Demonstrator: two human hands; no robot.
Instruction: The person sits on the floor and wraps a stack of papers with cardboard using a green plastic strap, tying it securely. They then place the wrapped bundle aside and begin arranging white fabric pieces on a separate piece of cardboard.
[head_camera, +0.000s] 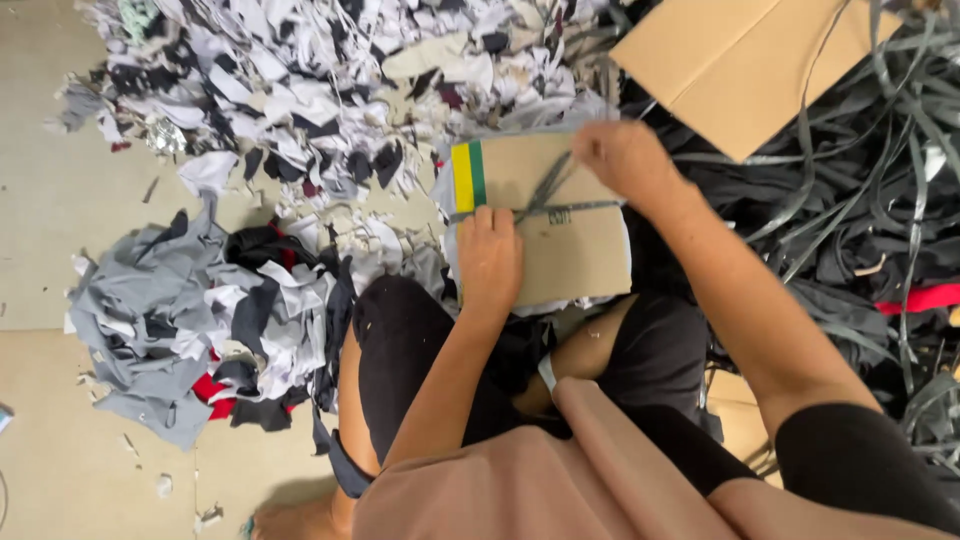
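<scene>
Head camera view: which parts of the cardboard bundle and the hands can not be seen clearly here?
- Left hand: its fingertips press on the cardboard bundle; palm side hidden.
- Right hand: fingers curl under, so its grip on the grey strip is hidden.
- Bundle contents: the top cardboard covers the white fabric pieces below.
- Small dark marking on the cardboard: too small to make out.
- Large cardboard sheet: cut off by the top edge.
</scene>
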